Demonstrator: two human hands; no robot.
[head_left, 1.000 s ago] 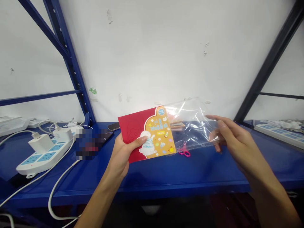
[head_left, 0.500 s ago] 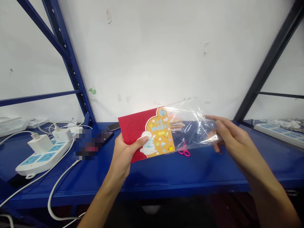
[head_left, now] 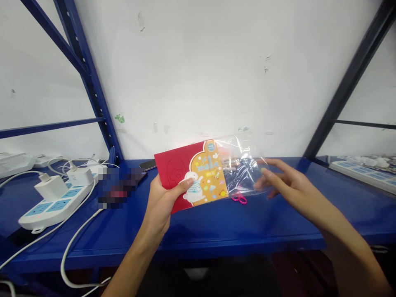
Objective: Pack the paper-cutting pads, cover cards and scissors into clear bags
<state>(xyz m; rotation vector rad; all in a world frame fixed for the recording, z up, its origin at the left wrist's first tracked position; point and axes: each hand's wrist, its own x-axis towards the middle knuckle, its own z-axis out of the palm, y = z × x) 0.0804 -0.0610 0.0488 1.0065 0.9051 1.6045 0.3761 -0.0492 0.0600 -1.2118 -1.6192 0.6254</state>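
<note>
My left hand (head_left: pixel 162 202) grips the lower left corner of a red card pack (head_left: pixel 173 173) with an orange illustrated cover (head_left: pixel 208 175), thumb on the front. The pack sticks halfway out of a clear plastic sleeve (head_left: pixel 244 167). My right hand (head_left: pixel 283 181) is at the sleeve's right end, fingers blurred and partly spread around the crumpled plastic. Small pink scissors (head_left: pixel 239 199) lie on the blue shelf (head_left: pixel 216 225) just under the sleeve.
A white power strip (head_left: pixel 51 202) with two chargers and white cables sits at the left. A dark phone (head_left: pixel 147 164) lies by the wall, beside a blurred patch. Blue rack uprights stand left; a dark diagonal brace stands right. Another power strip (head_left: pixel 361 171) lies far right.
My right hand has moved left along the sleeve, bunching the plastic shorter toward the pack. The left hand and pack have stayed almost still.
</note>
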